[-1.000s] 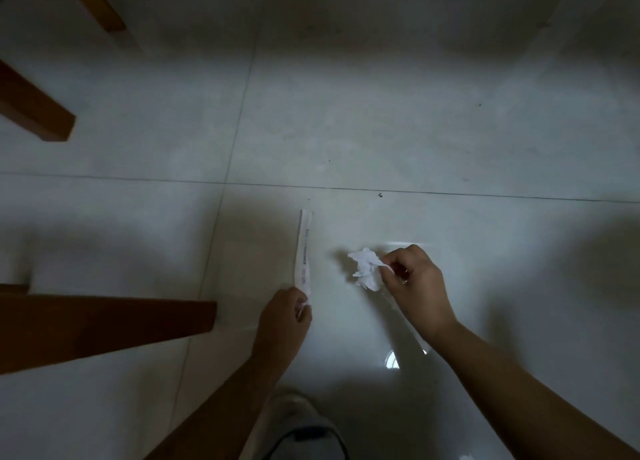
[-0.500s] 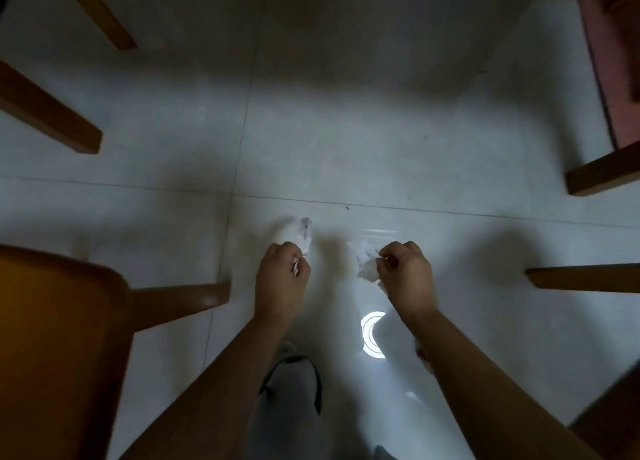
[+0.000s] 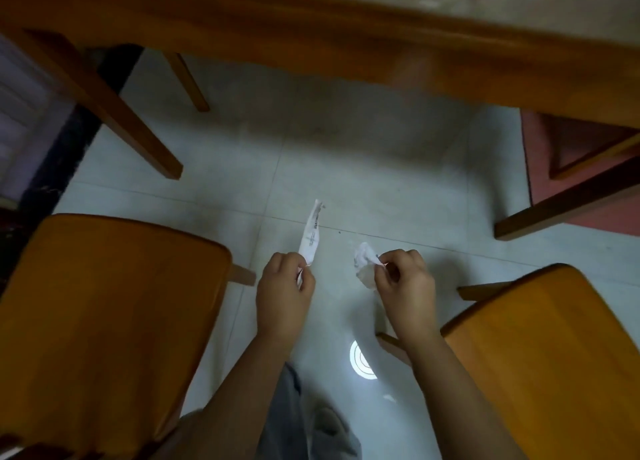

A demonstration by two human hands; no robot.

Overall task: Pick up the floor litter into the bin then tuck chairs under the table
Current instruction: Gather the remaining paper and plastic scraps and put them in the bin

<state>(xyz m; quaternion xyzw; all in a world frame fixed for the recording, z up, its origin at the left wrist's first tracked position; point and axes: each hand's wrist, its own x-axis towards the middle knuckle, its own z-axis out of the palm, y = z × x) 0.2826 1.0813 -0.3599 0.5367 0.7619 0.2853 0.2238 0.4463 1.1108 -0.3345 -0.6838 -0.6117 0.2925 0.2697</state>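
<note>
My left hand (image 3: 284,286) pinches the lower end of a long white paper strip (image 3: 311,233) with print on it, lifted above the tiled floor. A crumpled white paper wad (image 3: 365,262) is held between the fingertips of my right hand (image 3: 405,286). Both hands hover between two wooden chairs: one seat (image 3: 104,321) at the left, the other seat (image 3: 554,362) at the right. The wooden table edge (image 3: 346,40) crosses the top of the view. No bin is in view.
Table legs (image 3: 114,113) slant down at the left and a further leg (image 3: 561,203) at the right, beside a red mat (image 3: 540,168). A round light reflection (image 3: 362,359) shines on the pale floor tiles. My trouser leg and shoe show at the bottom.
Both hands have lifted the paper strip and the wad off the floor. The view has risen and tilted up, bringing the chair seats and the table edge into sight.
</note>
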